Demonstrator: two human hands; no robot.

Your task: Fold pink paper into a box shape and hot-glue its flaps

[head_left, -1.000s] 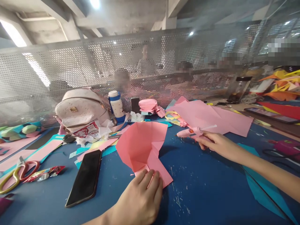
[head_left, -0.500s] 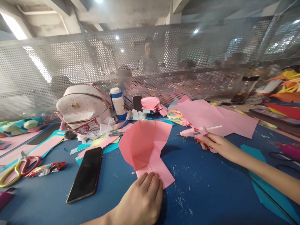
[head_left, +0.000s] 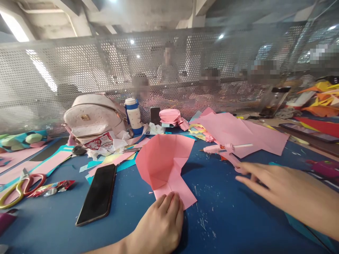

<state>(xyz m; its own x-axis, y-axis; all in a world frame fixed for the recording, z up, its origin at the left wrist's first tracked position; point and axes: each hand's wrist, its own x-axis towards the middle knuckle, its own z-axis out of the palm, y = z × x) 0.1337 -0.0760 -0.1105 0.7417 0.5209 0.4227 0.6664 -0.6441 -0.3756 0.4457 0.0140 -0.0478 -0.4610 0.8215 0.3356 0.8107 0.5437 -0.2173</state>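
A folded pink paper piece [head_left: 165, 164] stands partly upright on the blue table, its flat flap lying towards me. My left hand [head_left: 160, 220] is closed over the near edge of that flap, fingers curled together, the thumb hidden. To the right lies a pink glue gun [head_left: 224, 150] on its side, nozzle pointing left and a clear glue stick out of its back. My right hand [head_left: 275, 187] is just at the end of the glue gun's handle, fingers stretched and apart, with nothing in its grasp.
A black phone [head_left: 96, 195], scissors [head_left: 22, 187] and a red snack wrapper [head_left: 53, 188] lie at left. Behind are a white backpack [head_left: 92, 118], a bottle [head_left: 134, 116] and large pink sheets [head_left: 241, 132]. A perforated metal screen [head_left: 111, 70] closes off the back.
My right hand has let go of the glue gun, which now lies on the table, and has drawn back towards me. My left hand stays on the pink paper.
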